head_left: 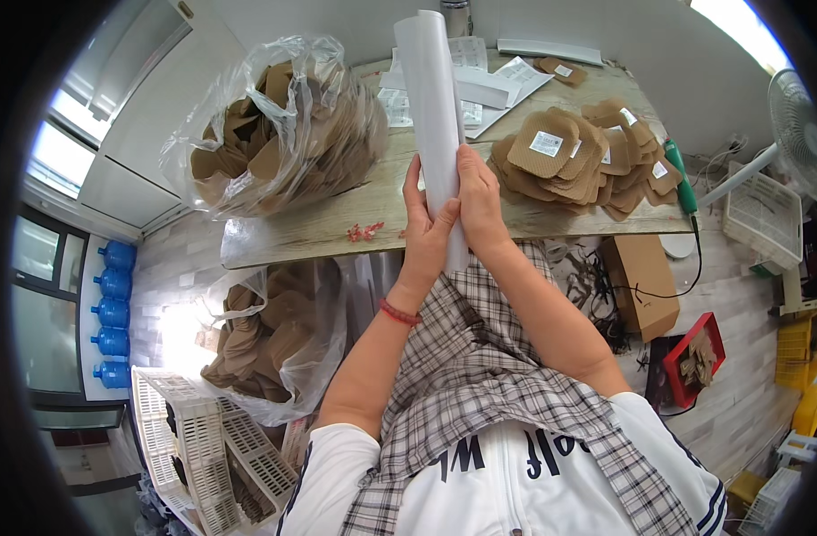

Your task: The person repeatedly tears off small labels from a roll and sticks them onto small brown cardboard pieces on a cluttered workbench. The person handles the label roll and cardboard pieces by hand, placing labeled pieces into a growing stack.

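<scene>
Seen from the head camera, both hands grip a long white roll (433, 107) held upright over the near edge of a wooden table (355, 219): the left hand (423, 234) wraps its lower part, the right hand (480, 201) closes beside it. A clear bag of brown pads (279, 125) sits far left; stacked brown pads (573, 161) lie right.

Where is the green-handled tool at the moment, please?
In the head view, the green-handled tool lies at the right end of the wooden table, just right of the pile of tan patches, its black cord hanging off the edge.
</scene>
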Available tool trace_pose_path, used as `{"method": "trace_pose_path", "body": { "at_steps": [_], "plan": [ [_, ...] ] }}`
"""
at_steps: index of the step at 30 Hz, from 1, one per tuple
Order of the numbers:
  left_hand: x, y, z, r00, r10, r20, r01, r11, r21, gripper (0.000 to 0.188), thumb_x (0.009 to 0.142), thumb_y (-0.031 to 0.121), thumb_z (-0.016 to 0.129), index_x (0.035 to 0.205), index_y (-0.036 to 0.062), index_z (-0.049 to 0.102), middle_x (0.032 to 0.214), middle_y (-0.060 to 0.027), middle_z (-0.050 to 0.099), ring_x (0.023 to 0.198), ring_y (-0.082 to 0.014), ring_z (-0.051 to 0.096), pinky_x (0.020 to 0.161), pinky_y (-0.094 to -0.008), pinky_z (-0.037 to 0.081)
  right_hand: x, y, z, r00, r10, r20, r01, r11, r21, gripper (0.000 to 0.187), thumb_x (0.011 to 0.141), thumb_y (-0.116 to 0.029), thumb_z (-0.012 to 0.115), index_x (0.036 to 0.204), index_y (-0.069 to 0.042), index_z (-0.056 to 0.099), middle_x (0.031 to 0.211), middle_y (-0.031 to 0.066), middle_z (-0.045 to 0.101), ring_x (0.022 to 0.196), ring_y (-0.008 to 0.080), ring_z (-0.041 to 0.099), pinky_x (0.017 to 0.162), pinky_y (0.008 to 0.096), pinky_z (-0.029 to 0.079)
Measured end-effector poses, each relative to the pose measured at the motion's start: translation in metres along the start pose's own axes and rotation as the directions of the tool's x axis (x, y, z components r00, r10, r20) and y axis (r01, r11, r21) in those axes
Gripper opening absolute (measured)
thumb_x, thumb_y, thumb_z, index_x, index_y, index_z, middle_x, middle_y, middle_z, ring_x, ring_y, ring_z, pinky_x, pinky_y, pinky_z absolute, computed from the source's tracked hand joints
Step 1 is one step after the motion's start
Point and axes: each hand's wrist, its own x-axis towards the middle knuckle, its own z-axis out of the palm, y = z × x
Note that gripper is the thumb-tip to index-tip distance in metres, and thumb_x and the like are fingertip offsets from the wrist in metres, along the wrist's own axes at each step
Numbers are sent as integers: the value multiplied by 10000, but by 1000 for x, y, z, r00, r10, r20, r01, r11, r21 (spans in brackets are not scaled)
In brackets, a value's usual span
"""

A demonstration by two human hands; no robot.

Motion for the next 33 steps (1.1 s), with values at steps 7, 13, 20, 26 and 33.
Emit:
{"method": "trace_pose_path", "body": {
  "at_steps": [7,13,20,26,33],
  "plan": [
    [-28,5,14,957,248,-147,-140,846,515,514,947,97,672,1400,63,431,1238,-93,544,1070,-168,563,937,-335,479,-23,2,-17,998,-10,-69,3,995,-97,289,1024,-234,496,934,15,611,739,156,649,650,228,601,616,381,490],
    [-28,33,3,942,31,-335,86,940,330,159,886,12,694,1016,16,601,1014,-51,636,886,-134,602,812,-280,487,-24,-13,-17,954,-290,-79,204,816,-542,239,996,-173,532,856,19,562,720,249,624,638,403,585,611,434,486],
    [-32,88,-112,904,-74,-420,119,990,82,78,931,28,667,963,30,596,847,-36,686,702,-96,624,635,-233,505,-4,-19,-51,986,-166,-30,144,922,-359,212,1002,-141,548,916,44,608,718,40,594,652,103,473,603,290,426],
    [-34,90,-116,908,-103,-407,131,990,42,87,935,43,671,970,31,592,916,-38,678,767,-99,624,685,-244,512,-7,-22,-33,997,-71,10,72,984,-162,191,972,-135,572,939,46,622,713,79,622,621,122,503,595,331,451],
    [-44,67,-78,947,-251,-199,183,934,-306,169,959,82,637,1109,24,583,1113,-58,662,1031,-171,649,912,-338,530,-48,-23,36,969,-122,217,170,961,-218,184,1003,-181,529,969,-3,562,760,265,627,705,421,633,666,489,488]
  ]
}}
